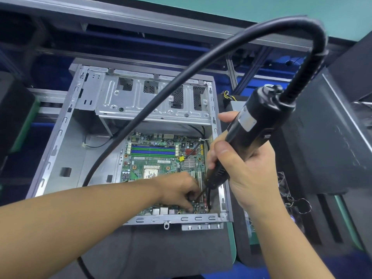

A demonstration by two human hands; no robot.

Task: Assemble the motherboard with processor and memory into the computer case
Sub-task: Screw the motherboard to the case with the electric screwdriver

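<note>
Two hands in play, both low and right of centre. The right hand (247,168) is wrapped round one black electric screwdriver (255,125), gripping its lower barrel, tool tilted with its top toward the upper right of the frame. Its thin bit (200,195) angles down to the board beside the left hand (179,190), whose fingers are curled down onto the board right at the bit's tip; whether they pinch anything there, I cannot tell. One thick black cable (181,77) arcs from the screwdriver's top, sweeps across the upper frame and drops past the left forearm to the lower left. Now the board: one green motherboard (153,162) lies flat inside the case, in its lower right part, at the centre of the frame. It shows four long memory slots (153,151) in blue and green, a pale square socket (151,172) in the middle, one red heatsink (190,152), one silver heatsink (189,163) and two white slots (199,178) next to the bit. The one container is the grey metal computer case (66,137), lying open on its side, holding the board, thin black wires, and a bare metal drive cage (153,99) across its upper part. The case rests on a dark grey mat (171,248).
</note>
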